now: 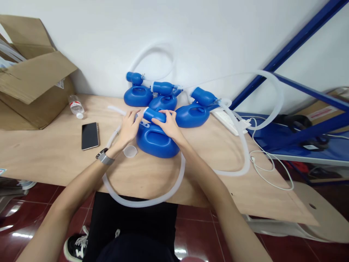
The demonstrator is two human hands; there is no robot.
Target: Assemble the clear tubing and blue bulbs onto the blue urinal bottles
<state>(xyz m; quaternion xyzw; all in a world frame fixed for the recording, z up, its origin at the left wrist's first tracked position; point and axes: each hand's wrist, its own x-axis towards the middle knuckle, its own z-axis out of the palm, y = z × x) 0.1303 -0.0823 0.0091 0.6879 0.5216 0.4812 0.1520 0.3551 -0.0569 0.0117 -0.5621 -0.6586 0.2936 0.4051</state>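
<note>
A blue plastic urinal bottle with a loop handle lies on the table in front of me. Over its neck sits a blue urinal funnel with a white rim facing left. My right hand is closed round the funnel's right end. At the white rim, my left hand has its fingers curled against the funnel, near a small white strap. A translucent hose loops from the bottle over the table's front edge and up beside my left wrist. A round white cap lies below my left hand.
Behind stand several similar blue bottles with hoses. A phone, a clear water bottle and an open cardboard box are at left. A power strip, a white cable and a blue shelf frame are at right.
</note>
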